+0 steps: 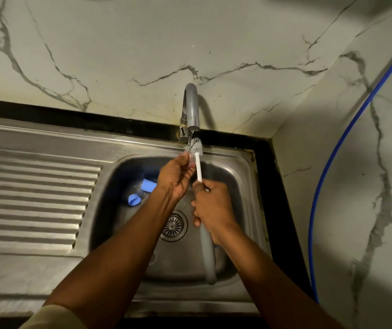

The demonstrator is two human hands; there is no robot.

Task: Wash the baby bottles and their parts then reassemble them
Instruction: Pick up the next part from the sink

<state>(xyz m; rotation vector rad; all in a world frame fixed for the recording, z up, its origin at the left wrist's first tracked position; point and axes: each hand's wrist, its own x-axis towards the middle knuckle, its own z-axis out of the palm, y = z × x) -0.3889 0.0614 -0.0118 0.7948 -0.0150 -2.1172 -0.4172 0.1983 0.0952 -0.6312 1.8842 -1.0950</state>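
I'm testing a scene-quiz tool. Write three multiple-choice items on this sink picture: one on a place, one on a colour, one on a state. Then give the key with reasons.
1. Where do the blue bottle parts lie?
A) on the ribbed draining board
B) in the sink basin, left of the drain strainer
C) on the counter at the right

2. What colour is the hose along the right wall?
A) blue
B) red
C) yellow

3. What is the right hand doing?
A) hanging idle
B) lying flat on the counter
C) gripping the bottle brush

Key:
1 B: they lie on the basin floor, left of the strainer.
2 A: it shows blue along its whole visible length.
3 C: its fingers curl round the brush's handle, with the bristles up under the tap spout.
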